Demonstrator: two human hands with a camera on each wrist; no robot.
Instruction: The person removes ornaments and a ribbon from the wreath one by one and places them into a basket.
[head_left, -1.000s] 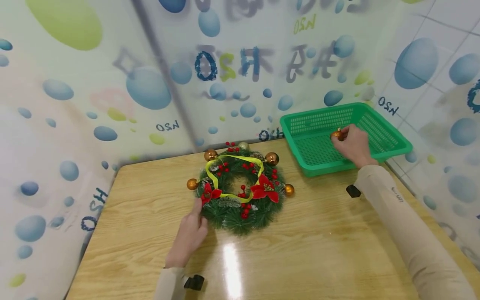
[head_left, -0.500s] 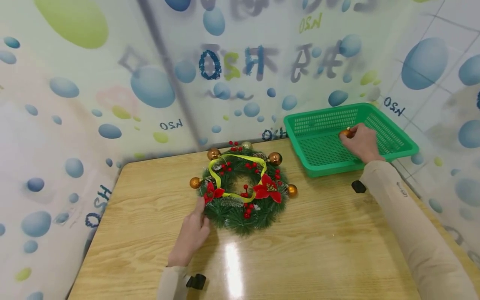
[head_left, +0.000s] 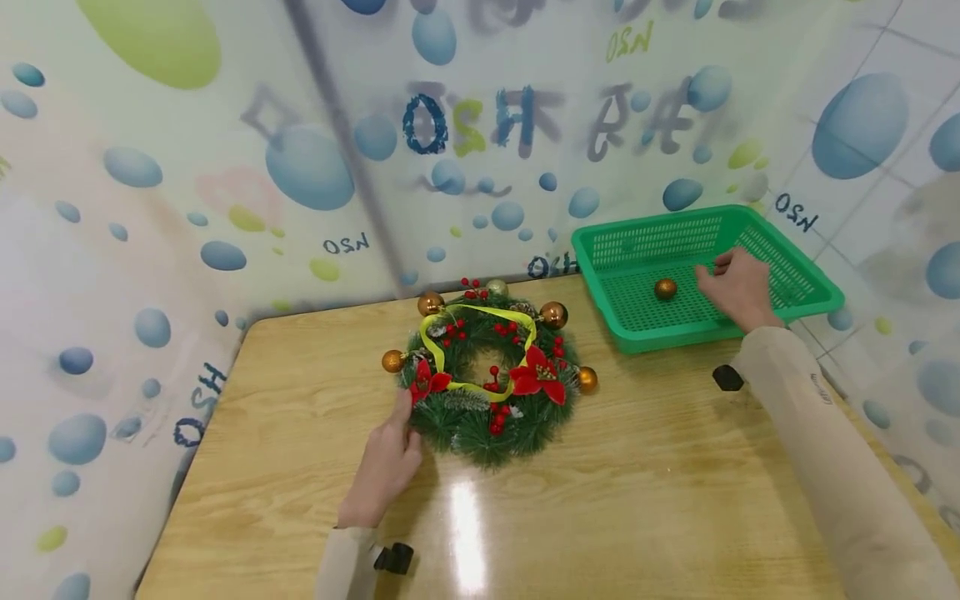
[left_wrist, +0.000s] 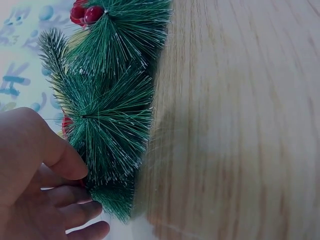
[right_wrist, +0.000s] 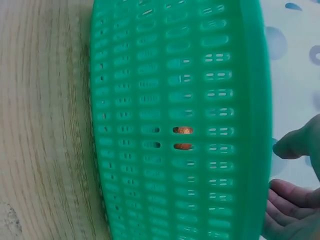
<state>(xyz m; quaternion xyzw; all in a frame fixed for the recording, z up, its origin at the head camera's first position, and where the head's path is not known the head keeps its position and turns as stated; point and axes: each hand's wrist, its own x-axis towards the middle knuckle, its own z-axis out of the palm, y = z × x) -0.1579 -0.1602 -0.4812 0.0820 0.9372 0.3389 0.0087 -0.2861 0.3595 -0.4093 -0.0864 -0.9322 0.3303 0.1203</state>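
left hand pinching round green bristly wreath, eight o'clock; right hand empty, loose, three o'clock from copper ball in green plastic basket; best not nudge ball.

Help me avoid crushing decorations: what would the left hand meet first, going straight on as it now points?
The left hand would first meet the Christmas wreath, around its left red poinsettia. The fingers seem to pinch that edge, though exact contact is unclear.
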